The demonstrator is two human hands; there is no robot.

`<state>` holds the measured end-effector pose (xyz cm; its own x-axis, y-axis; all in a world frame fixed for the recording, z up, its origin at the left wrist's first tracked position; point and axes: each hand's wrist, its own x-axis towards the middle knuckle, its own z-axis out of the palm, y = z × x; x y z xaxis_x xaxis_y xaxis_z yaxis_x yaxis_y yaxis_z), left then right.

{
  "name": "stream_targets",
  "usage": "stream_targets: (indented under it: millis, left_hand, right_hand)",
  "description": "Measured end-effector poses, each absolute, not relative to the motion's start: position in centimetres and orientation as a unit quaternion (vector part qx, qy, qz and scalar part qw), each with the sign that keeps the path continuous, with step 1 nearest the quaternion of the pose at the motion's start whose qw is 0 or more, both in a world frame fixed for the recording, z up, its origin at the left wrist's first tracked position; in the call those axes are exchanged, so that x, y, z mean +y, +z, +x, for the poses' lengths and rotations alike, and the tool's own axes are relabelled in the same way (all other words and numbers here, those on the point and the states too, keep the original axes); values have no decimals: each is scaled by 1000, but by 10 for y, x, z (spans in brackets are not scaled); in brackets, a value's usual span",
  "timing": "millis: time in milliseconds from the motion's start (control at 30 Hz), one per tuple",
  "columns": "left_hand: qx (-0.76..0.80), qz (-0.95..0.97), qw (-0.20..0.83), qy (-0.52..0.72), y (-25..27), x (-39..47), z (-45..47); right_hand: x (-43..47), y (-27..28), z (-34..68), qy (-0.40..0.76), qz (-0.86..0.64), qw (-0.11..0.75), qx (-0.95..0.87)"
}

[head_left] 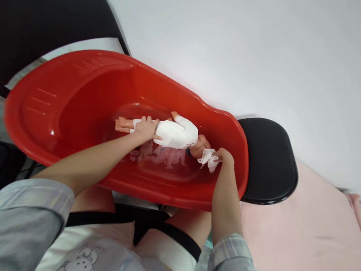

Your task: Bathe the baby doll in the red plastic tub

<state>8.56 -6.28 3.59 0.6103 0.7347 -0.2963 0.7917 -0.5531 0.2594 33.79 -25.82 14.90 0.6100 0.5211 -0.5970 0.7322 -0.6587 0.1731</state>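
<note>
A baby doll [175,132] in white clothes lies inside a red plastic tub [69,97], its head toward the tub's near right end. My left hand [147,129] rests on the doll's lower body and legs, holding it down. My right hand [222,157] is at the doll's head, pinching a small white cloth [208,158] against it. The doll's reflection shows on the tub's shiny bottom.
The tub rests across black chair seats [268,158], with a black chair back [15,29] behind it. A pink cloth [300,235] lies at the lower right. A white wall fills the upper right. My lap and grey sleeves are at the bottom.
</note>
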Motion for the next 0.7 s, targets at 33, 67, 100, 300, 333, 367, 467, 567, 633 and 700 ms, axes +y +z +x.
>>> stream_targets:
  millis: [33, 67, 100, 300, 333, 367, 467, 567, 633, 700]
  left_hand:
    - [435, 878, 185, -78, 35, -62, 86]
    - [435, 878, 185, -78, 33, -61, 87]
    - [435, 877, 186, -77, 32, -61, 87]
    - [442, 873, 197, -62, 35, -64, 85]
    - [443, 872, 197, -61, 36, -65, 85]
    - [445, 871, 198, -61, 38, -65, 84]
    - [450, 868, 197, -67, 39, -65, 84]
    - [451, 868, 193, -76, 37, -63, 85]
    - [453, 867, 194, -78, 35, -62, 86]
    - [454, 865, 196, -79, 34, -61, 87]
  right_hand:
    - [-256, 145, 340, -262, 874, 208, 352]
    - [-255, 141, 343, -265, 876, 210, 346]
    - [-253, 138, 347, -265, 877, 211, 340]
    - [-247, 124, 364, -280, 885, 192, 319]
    - [-247, 124, 364, -282, 888, 180, 316]
    - [-246, 124, 364, -280, 892, 166, 314]
    - [-244, 125, 357, -265, 900, 134, 319]
    - [-242, 128, 349, -255, 897, 125, 337]
    - [-240, 129, 344, -254, 896, 118, 345]
    - [-238, 128, 338, -265, 893, 92, 352]
